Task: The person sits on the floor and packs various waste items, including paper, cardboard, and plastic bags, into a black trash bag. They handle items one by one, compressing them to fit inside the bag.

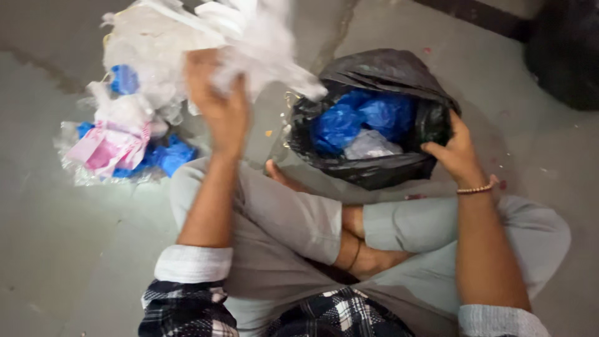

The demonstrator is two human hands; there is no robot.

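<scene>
I sit cross-legged on a concrete floor. My left hand (219, 106) is raised and grips a crumpled bundle of white plastic (249, 37), blurred by motion, above the floor between a pile and a bag. My right hand (457, 153) holds the right rim of an open black plastic bag (380, 68) that stands in front of my knees. Inside the bag lie blue plastic bags (362, 115) and a whitish piece (371, 145).
A pile of plastic waste (128, 134) lies at the left: white, blue and pink-and-white wrappers. Another dark bag (564, 50) stands at the top right corner. A dark strip (480, 17) runs along the floor's far edge.
</scene>
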